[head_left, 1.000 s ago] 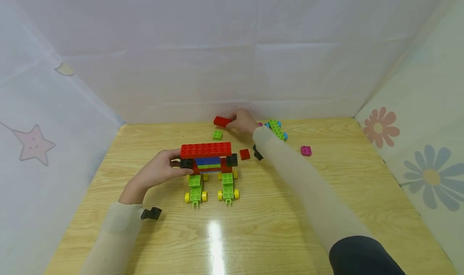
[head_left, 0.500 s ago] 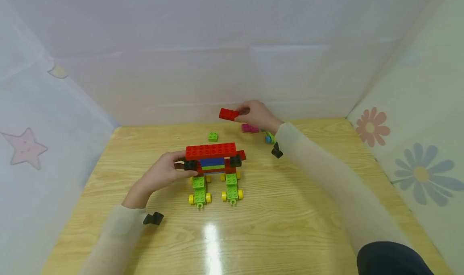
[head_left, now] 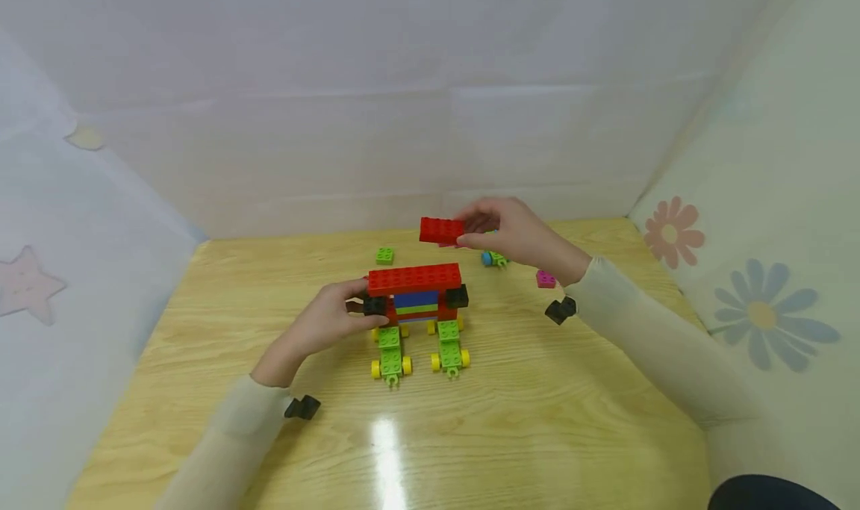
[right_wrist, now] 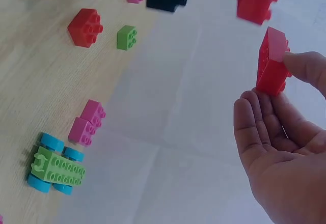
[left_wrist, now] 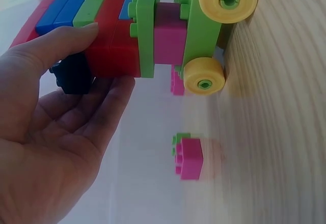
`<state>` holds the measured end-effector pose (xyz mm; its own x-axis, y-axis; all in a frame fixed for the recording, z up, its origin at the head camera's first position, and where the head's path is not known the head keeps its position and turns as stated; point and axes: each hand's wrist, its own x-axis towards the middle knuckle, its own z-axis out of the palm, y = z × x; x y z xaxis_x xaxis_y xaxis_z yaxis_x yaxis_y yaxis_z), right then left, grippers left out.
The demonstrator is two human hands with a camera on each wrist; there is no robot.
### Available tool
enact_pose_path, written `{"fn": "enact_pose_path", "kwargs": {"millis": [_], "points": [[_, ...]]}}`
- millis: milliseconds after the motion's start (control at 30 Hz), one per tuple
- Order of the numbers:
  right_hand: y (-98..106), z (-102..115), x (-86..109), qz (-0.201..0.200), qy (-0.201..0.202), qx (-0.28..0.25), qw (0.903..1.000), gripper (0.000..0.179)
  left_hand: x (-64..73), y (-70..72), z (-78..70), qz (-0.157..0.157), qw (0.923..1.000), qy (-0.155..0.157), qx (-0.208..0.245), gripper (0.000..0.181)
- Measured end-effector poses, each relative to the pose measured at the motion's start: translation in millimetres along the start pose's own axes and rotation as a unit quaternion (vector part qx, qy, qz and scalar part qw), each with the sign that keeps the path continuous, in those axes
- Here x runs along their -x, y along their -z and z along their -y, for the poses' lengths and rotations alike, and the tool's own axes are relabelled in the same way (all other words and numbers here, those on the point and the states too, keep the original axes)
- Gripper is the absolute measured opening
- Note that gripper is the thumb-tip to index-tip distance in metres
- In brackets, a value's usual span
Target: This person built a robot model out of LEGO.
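Observation:
My left hand [head_left: 322, 322] grips the left side of a brick-built structure [head_left: 415, 279], near a black brick [head_left: 375, 305]. In the left wrist view its thumb lies on a red brick [left_wrist: 113, 46], with the fingers beneath. A long red brick tops the structure, over blue, green and red layers. Underneath are two green wheeled bases [head_left: 391, 352] with yellow wheels. My right hand [head_left: 517, 234] pinches a loose red brick [head_left: 440, 231] between thumb and fingers, above and behind the structure, apart from it. The right wrist view shows this brick's hollow underside partly.
Behind the structure lies a small green brick [head_left: 384, 256]. A green base with blue wheels [right_wrist: 58, 167] and pink bricks [right_wrist: 87, 122] lie at the back right. Another red brick [right_wrist: 85, 28] rests on the wooden table [head_left: 537, 405]. A cloth-covered wall [head_left: 322, 159] borders the back.
My right hand has lifted the red brick off the back of the table and brought it nearer the structure. The left hand keeps its grip; the head view has shifted slightly.

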<state>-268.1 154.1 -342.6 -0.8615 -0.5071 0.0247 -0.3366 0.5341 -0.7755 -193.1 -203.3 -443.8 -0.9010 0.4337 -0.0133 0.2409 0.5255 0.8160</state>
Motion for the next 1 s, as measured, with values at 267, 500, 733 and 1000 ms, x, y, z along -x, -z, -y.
{"fn": "enact_pose_path", "kwargs": {"millis": [267, 500, 733, 1000], "points": [[0, 15, 30.0, 0.012, 0.01, 0.006, 0.9999, 0.037, -14.5, -15.9, -12.8, 0.013, 0.9998, -0.013, -0.007, 0.039], [-5, 15, 40.4, 0.013, 0.019, 0.009, 0.9997, 0.036, -22.6, -29.3, -19.3, 0.02, 0.9994, -0.028, -0.001, 0.038], [-9, 13, 46.8, 0.019, 0.012, 0.018, 0.9996, 0.033, -24.7, -34.6, -24.0, 0.021, 0.9991, -0.037, -0.002, 0.036], [-11, 7, 49.8, 0.028, 0.01, -0.001, 0.9996, 0.037, -23.9, -34.0, -29.6, 0.023, 0.9992, -0.031, -0.003, 0.034]]}}
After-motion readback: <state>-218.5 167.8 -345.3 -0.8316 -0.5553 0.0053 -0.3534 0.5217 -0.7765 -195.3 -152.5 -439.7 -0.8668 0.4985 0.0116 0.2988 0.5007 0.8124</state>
